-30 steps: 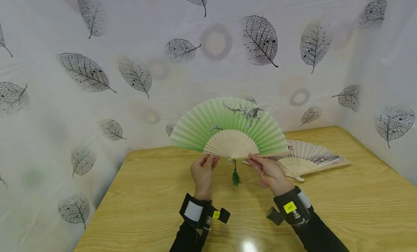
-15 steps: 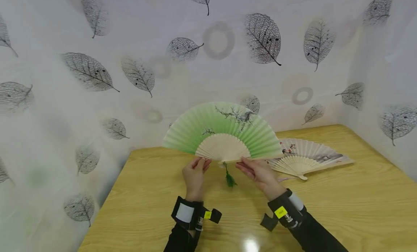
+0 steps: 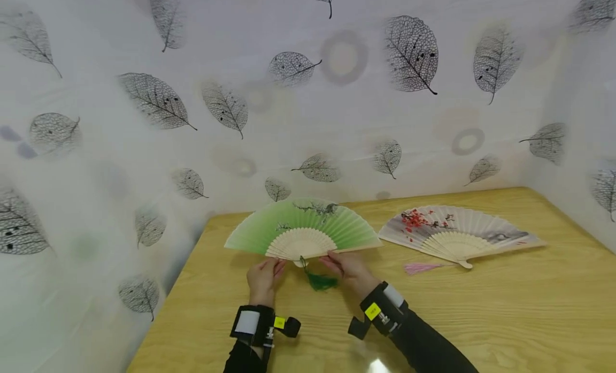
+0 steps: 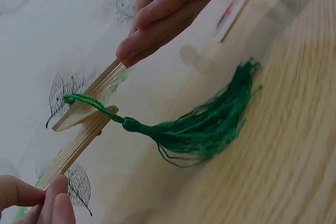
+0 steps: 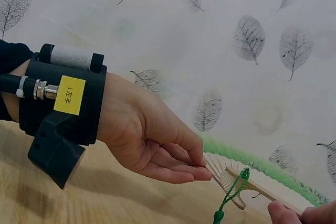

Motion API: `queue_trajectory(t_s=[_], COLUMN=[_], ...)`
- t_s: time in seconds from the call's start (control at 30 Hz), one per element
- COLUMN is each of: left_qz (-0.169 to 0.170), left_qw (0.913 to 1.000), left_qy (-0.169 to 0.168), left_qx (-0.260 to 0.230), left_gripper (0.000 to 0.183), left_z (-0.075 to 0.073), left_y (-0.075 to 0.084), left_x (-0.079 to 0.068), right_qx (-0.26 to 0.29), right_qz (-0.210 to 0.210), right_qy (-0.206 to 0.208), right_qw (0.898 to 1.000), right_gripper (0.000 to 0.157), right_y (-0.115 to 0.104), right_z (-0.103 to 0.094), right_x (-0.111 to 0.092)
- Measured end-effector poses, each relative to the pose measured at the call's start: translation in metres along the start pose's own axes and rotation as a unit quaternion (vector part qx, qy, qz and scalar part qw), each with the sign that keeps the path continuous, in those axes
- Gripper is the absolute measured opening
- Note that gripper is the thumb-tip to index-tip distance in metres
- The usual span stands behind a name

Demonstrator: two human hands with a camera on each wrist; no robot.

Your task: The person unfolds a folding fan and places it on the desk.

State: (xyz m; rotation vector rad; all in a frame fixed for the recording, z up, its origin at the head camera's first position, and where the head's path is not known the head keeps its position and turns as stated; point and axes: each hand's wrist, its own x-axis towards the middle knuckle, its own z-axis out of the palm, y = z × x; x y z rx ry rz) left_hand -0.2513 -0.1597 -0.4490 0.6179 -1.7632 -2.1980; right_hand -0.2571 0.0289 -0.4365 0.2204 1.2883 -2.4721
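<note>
A spread green folding fan [image 3: 308, 226] with pale wooden ribs and a dark branch print is held by both hands over the table. My left hand [image 3: 262, 279] pinches its lower left edge between thumb and fingers. At the lower right edge, my right hand [image 3: 353, 271] pinches the outer rib. From the pivot a green tassel [image 4: 205, 121] hangs on a looped cord, between the two hands. In the right wrist view the ribs [image 5: 218, 169] meet near the left fingertips.
A second spread folding fan [image 3: 457, 231], whitish with red blossoms, lies to the right on the wooden table [image 3: 481, 314]. Its pink tassel [image 3: 423, 267] lies beside it. A leaf-printed curtain [image 3: 337, 111] stands behind the table, and another side of it runs along the left.
Both hands have moved down and left in the head view, lowering the green fan toward the table. The blossom fan now shows in full, and the green tassel has swung to the right.
</note>
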Motion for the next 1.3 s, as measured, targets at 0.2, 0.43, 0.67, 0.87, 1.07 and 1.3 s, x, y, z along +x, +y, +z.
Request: queue_trajectory(t_s=[0.2, 0.43, 0.67, 0.87, 1.07, 1.3], left_qz=[-0.031, -0.039, -0.067, -0.076, -0.039, 0.129], left_qw=[0.9994, 0.9992, 0.9977, 0.9931, 0.9899, 0.9636], left_qy=[0.015, 0.011, -0.004, -0.047, -0.054, -0.043], left_qx=[0.003, 0.003, 0.01, 0.075, 0.125, 0.23], left_gripper=[0.027, 0.026, 0.027, 0.032, 0.03, 0.028], left_z=[-0.008, -0.01, -0.009, -0.016, -0.028, -0.033], left_y=[-0.004, -0.007, -0.009, -0.008, 0.006, 0.037], left_x=[0.0, -0.004, -0.006, -0.003, -0.002, 0.001], right_qx=[0.023, 0.038, 0.049, 0.008, 0.011, -0.035], right_qz=[0.028, 0.038, 0.054, 0.1, 0.133, -0.05], right_qy=[0.045, 0.051, 0.049, -0.001, -0.062, -0.085], right_qw=[0.998, 0.997, 0.996, 0.995, 0.989, 0.995], right_gripper=[0.022, 0.023, 0.022, 0.03, 0.024, 0.019], right_y=[0.013, 0.017, 0.016, 0.01, -0.011, -0.072], right_z=[0.003, -0.002, -0.01, -0.022, -0.034, -0.053], right_x=[0.002, 0.001, -0.001, -0.004, -0.008, -0.025])
